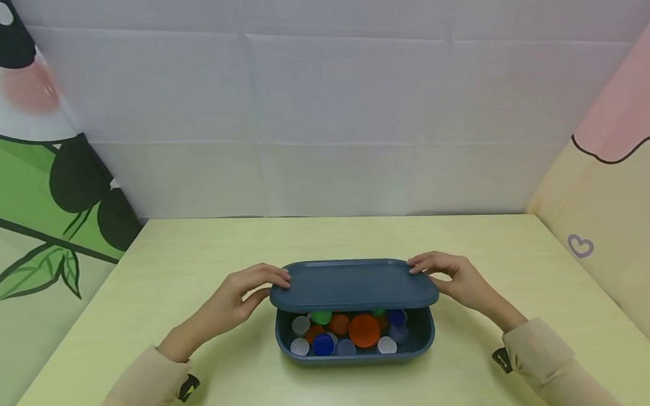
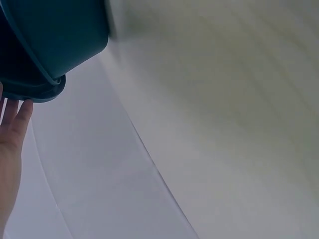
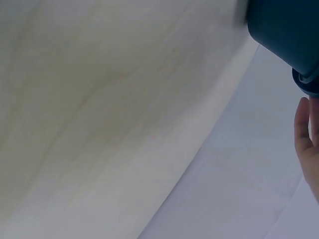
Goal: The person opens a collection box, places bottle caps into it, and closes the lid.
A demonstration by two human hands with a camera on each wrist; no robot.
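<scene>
A dark blue lid lies slanted over the back of a matching box, whose front part stays uncovered. Inside show several round plastic caps: a large orange cap, a blue cap, a white cap, a green cap and others; the lid hides the rest. At the lid's left end my left hand grips the edge, fingertips on top, thumb lower. My right hand holds the right end likewise. Both wrist views catch fingers at the lid's rim, partly cut off by the frame.
The box stands on a pale yellow table. Behind it rises a white creased sheet. Cartoon-printed panels flank the table, a green one on the left and a pink and cream one on the right.
</scene>
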